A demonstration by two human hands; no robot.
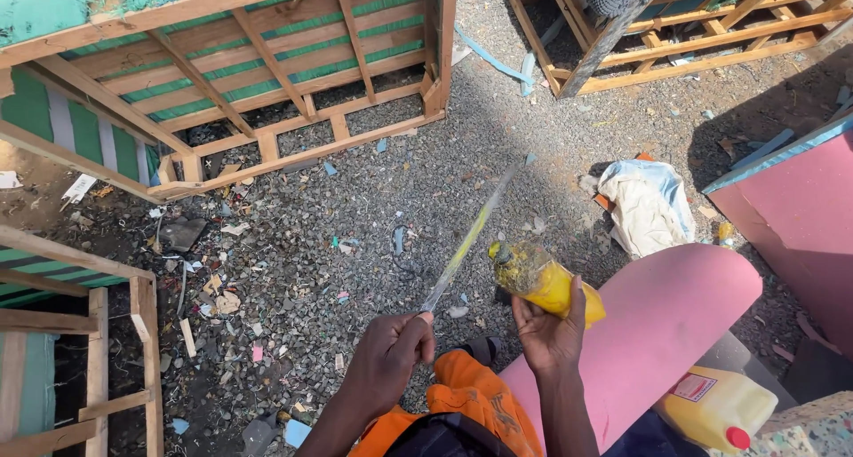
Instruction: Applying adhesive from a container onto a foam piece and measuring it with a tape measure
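Above gravel ground, head view: left hand [388, 355], grip closed around a long thin blade [471, 237], perhaps glue-smeared, its long axis running up-right from the fist. Right hand [549, 333] pinches a plastic bottle of yellow liquid [544, 282], neck toward the blade, just right. 1 yellow jug [716, 407], red cap, white-red label, sits lower right by pink foam [657, 319].

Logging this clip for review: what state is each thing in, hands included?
Left hand: closed around the long blade's handle.
Long blade: raised, tip pointing away, yellow-smeared.
Right hand: gripping the yellow bottle.
Yellow bottle: tilted, uncapped, partly full.
Yellow jug: red cap on.
Pink foam roll: lying down.
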